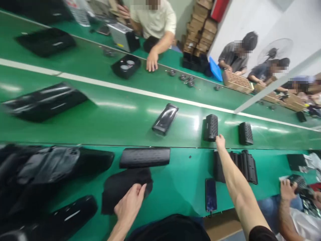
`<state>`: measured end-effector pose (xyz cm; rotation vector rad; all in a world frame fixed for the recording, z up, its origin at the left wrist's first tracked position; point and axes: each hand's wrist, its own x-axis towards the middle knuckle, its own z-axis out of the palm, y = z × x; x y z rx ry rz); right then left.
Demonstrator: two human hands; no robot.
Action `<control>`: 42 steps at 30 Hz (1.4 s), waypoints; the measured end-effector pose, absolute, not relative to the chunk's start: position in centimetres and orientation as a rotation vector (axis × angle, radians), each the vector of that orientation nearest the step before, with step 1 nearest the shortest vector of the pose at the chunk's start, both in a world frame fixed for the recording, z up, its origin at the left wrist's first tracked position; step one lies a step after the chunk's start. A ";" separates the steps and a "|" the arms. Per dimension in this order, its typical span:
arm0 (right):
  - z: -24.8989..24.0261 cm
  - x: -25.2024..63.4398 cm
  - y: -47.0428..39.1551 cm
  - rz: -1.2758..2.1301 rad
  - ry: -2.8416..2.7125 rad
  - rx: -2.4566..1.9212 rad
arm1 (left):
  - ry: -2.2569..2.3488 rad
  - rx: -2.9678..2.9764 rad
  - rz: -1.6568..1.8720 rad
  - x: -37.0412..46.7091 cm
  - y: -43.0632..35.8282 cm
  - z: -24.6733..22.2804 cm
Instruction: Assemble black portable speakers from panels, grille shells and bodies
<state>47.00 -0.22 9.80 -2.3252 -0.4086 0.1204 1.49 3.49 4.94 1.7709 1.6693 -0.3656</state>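
Observation:
My left hand (132, 203) is closed in a pinch at the right part of a limp black cloth-like piece (117, 189) on the green bench. Just beyond it lies a long black speaker casing (144, 157) with a ribbed face. My right arm reaches forward to the conveyor, where my right hand (220, 143) has its fingers closed at the lower right corner of a black box-shaped speaker (211, 128) with a patterned grille. Its fingertips are partly hidden. A similar speaker (246, 133) stands to the right.
A phone (211, 194) and several dark casings (248, 167) lie by my right arm. Black bags (62, 164) crowd the left. A plastic-wrapped unit (165, 119) rests on the belt. Across it, a co-worker's hand (152, 60) is near small round parts (183, 77). Another person sits at right.

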 end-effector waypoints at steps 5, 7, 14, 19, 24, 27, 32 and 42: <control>10.3 39.7 -5.2 0.225 -0.399 -2.196 | 1.610 1.766 -0.378 1.2 4.3 6.0; 10.1 35.1 -9.0 0.309 -0.416 -2.124 | 1.614 1.754 -0.432 1.3 4.4 6.7; 6.9 30.2 -22.8 0.323 0.572 -1.763 | 1.583 1.762 -0.434 1.7 4.8 8.2; 5.6 33.5 -24.2 0.573 0.816 -1.488 | 1.568 1.734 -0.485 1.7 5.4 9.1; 5.0 34.5 -22.5 0.727 0.883 -1.232 | 1.389 1.758 -0.220 3.8 4.4 8.9; 4.9 34.4 -22.0 0.760 0.881 -1.132 | 1.162 1.712 -0.005 7.7 3.3 8.1; 4.4 34.0 -22.3 0.799 0.901 -1.087 | 0.864 1.546 0.073 19.0 1.9 7.1; 2.7 31.8 -21.5 0.672 0.805 -1.172 | 0.771 1.620 -0.116 36.5 -1.7 4.8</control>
